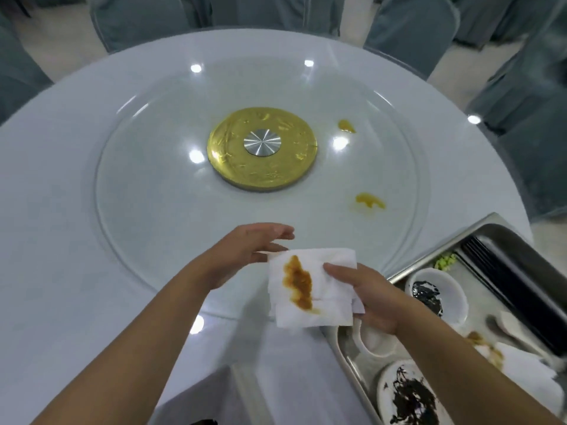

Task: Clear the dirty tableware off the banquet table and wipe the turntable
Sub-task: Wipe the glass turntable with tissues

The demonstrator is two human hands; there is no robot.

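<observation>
Right now both hands are meeting over the near edge of the glass turntable (147, 185). The right hand (365, 297) is pinching a folded white paper napkin (334, 271) by its right side, thumb on top and fingers curled beneath, and the napkin is showing a brown-orange sauce smear (299, 282) down its middle. The left hand (245, 250) is hovering at the napkin's far left corner with its fingers straight and slightly apart, the fingertips just touching the paper.

Two orange sauce stains are sitting on the turntable to the right of its gold centre disc (262, 151): one (369, 200) nearer, one (346, 125) farther. A silver cap (262, 142) is lying at the middle of the disc.

At the near right, a stainless steel tray (429, 256) is resting on the white table (46, 240), holding the dirty tableware: a white bowl (454, 289) with dark residue, a white plate (411, 397) smeared black, a white spoon (503, 325), crumpled used napkins (527, 366) and a dark rectangular container (518, 289). Grey-covered chairs (408, 29) are ringing the far side of the table.
</observation>
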